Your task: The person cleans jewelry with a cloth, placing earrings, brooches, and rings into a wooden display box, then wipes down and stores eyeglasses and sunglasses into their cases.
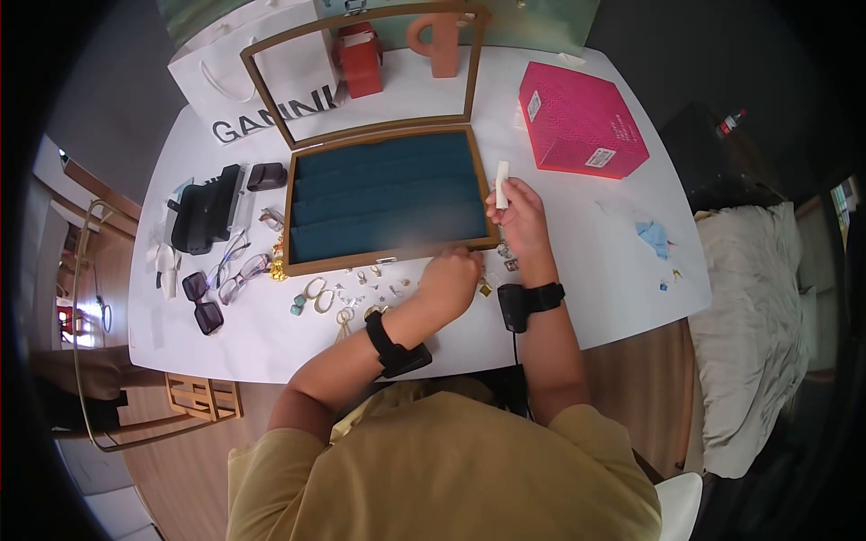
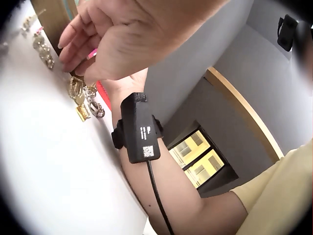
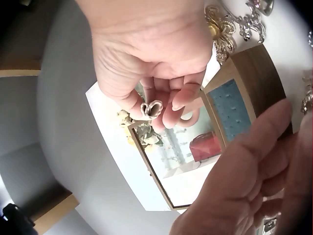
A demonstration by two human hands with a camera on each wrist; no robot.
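My right hand (image 1: 523,216) is raised at the right side of a wooden display box (image 1: 397,262) and pinches a slim, white rolled strip (image 1: 502,185). In the right wrist view the curled end of the rolled strip (image 3: 152,108) shows between thumb and fingers. My left hand (image 1: 451,281) is over the box's front edge, its fingers loosely bent; nothing shows between them in the left wrist view. Right by these fingertips lie gold and clear-stone jewelry pieces (image 2: 77,88). The box's glass lid (image 1: 379,81) stands up, and dark teal cloth (image 1: 388,194) lines the inside.
Left of the box lie sunglasses (image 1: 202,302), clear glasses (image 1: 244,278) and a black case (image 1: 206,212). Rings and earrings (image 1: 361,276) spread along the front. A pink box (image 1: 582,122) is at back right, a white paper bag (image 1: 244,72) at back left, a blue cloth (image 1: 652,238) to the right.
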